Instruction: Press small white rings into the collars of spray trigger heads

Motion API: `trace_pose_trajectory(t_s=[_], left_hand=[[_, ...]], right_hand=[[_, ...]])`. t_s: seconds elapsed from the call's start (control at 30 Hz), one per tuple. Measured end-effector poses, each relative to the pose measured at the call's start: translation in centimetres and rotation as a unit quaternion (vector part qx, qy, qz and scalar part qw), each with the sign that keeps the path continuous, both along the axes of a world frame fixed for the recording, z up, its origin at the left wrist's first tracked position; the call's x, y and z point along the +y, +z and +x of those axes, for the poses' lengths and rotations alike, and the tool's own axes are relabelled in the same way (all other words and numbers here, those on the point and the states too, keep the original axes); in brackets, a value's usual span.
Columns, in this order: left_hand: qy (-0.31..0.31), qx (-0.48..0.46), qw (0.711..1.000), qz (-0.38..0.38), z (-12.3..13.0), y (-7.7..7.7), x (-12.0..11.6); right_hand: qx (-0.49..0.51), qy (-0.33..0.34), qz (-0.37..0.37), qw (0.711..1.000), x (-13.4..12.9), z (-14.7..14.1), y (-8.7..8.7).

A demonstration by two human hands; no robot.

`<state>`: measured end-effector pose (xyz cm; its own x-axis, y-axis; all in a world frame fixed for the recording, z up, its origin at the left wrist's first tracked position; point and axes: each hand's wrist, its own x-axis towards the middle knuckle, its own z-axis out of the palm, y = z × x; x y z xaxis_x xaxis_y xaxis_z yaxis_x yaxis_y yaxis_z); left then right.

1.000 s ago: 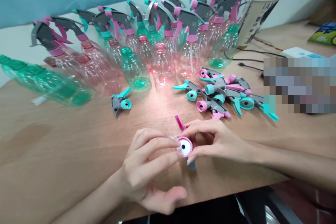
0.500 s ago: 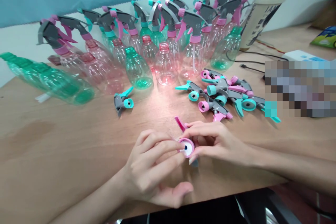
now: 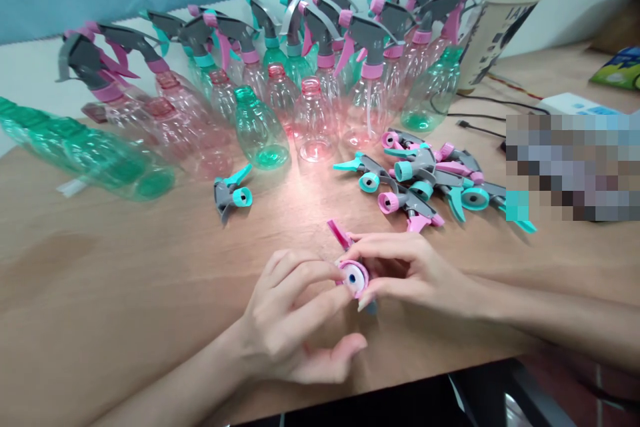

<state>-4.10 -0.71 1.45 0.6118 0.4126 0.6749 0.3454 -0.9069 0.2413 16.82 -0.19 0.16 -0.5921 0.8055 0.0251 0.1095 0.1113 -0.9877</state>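
A pink-and-grey trigger spray head point(image 3: 367, 275) is pinched between the thumb and fingers of my right hand point(image 3: 420, 273), its collar turned up toward me. Inside the collar sits a white washer point(image 3: 356, 283) with a dark hole in the middle. My left hand point(image 3: 287, 317) reaches in from the left, fingertips touching the washer and the collar's rim. Its thumb stands apart and grips nothing. The pink trigger point(image 3: 339, 233) points up and away, while my right fingers hide most of the grey body.
Behind my hands stand several clear pink bottles point(image 3: 315, 120) and green bottles point(image 3: 263, 130), many topped with spray heads. Loose spray heads point(image 3: 420, 180) lie piled at right, and a single teal-and-grey one point(image 3: 233, 193) at left. A beige tumbler point(image 3: 505, 33) and a black cable point(image 3: 483, 130) are farther right.
My left fingertips have shifted slightly on the washer, and the dark hole shows more fully. The spray head is tilted a little differently in my right hand.
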Motion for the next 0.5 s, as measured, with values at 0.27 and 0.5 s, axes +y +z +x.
trace_pose_trajectory(t_s=[0.27,0.5], left_hand=[[0.001,0.007,1.000,0.008,0.06,-0.18,-0.02],[-0.001,0.022,1.000,0.019,-0.33,-0.21,0.14]], right_hand=[[-0.011,0.022,-0.001,1.000,0.06,0.28,0.07],[-0.033,0.025,0.050,0.998,0.24,0.25,0.43]])
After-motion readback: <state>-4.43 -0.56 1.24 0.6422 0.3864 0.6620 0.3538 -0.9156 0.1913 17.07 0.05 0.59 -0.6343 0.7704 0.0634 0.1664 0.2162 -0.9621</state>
